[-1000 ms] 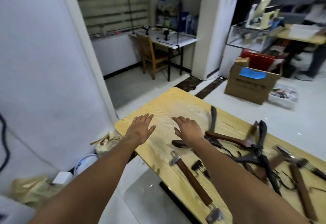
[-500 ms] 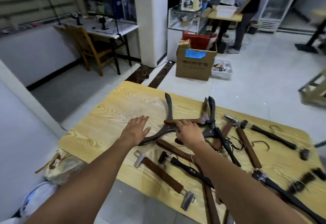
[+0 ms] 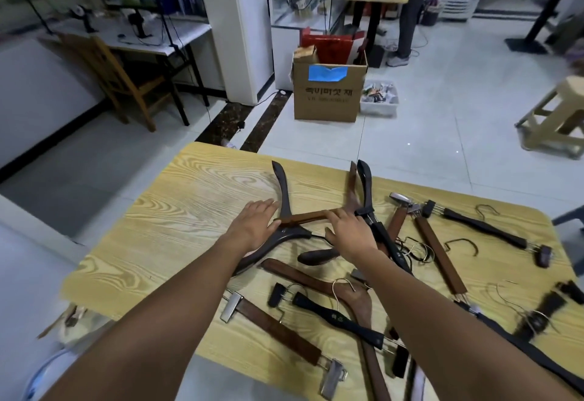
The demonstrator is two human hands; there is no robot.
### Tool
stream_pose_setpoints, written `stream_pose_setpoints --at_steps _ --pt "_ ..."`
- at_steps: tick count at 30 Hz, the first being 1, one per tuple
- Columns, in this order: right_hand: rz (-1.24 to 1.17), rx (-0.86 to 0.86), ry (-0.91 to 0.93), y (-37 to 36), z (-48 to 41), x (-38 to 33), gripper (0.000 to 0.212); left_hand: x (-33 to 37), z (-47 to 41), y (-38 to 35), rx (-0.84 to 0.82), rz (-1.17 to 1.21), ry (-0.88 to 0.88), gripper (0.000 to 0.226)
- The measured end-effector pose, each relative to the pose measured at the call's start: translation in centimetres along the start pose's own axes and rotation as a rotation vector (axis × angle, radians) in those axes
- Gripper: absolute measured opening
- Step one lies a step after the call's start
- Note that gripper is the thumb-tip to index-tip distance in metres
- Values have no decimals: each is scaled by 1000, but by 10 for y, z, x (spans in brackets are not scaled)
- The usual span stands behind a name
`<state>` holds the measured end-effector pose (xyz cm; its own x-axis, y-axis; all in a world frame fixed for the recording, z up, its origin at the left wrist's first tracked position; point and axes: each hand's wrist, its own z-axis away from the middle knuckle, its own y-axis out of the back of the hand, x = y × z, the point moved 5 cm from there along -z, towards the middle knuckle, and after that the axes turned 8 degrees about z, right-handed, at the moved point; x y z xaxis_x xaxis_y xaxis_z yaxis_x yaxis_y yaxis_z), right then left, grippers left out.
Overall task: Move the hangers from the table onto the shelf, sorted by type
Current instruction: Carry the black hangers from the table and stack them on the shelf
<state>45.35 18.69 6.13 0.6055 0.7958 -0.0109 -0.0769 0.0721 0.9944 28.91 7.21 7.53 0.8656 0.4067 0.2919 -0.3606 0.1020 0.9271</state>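
Note:
Several hangers lie scattered on a light wooden table (image 3: 177, 226). A dark curved coat hanger (image 3: 282, 192) lies near the middle, with a brown wooden hanger (image 3: 308, 218) across it. My left hand (image 3: 252, 226) rests flat on the dark hanger's bend, fingers apart. My right hand (image 3: 350, 233) lies over the brown hanger's right end, fingers spread; no grip shows. Brown clip hangers (image 3: 278, 331) and black clip hangers (image 3: 486, 226) lie nearer me and to the right. The shelf is out of view.
A cardboard box (image 3: 328, 94) and a small plastic bin (image 3: 379, 100) stand on the floor beyond the table. A wooden chair (image 3: 123, 81) and a desk are at the back left, a stool (image 3: 559, 116) at the right. A person stands at the back.
The view has swung right, from the table's left end to the pile. Both hands have moved from bare tabletop onto the dark and brown hangers.

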Motion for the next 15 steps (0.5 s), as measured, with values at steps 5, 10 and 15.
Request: stream_pose_setpoints --at_steps 5,10,15 --pt "-21 -29 -2 -17 -13 3 48 -3 -25 -6 -35 -25 -76 52" --pt "-26 -81 -37 -36 -30 6 52 -17 -63 -16 -117 -90 -150 53" --pt "-38 -113 -57 -50 -59 -2 51 -31 -106 -25 -203 -148 -261 53"
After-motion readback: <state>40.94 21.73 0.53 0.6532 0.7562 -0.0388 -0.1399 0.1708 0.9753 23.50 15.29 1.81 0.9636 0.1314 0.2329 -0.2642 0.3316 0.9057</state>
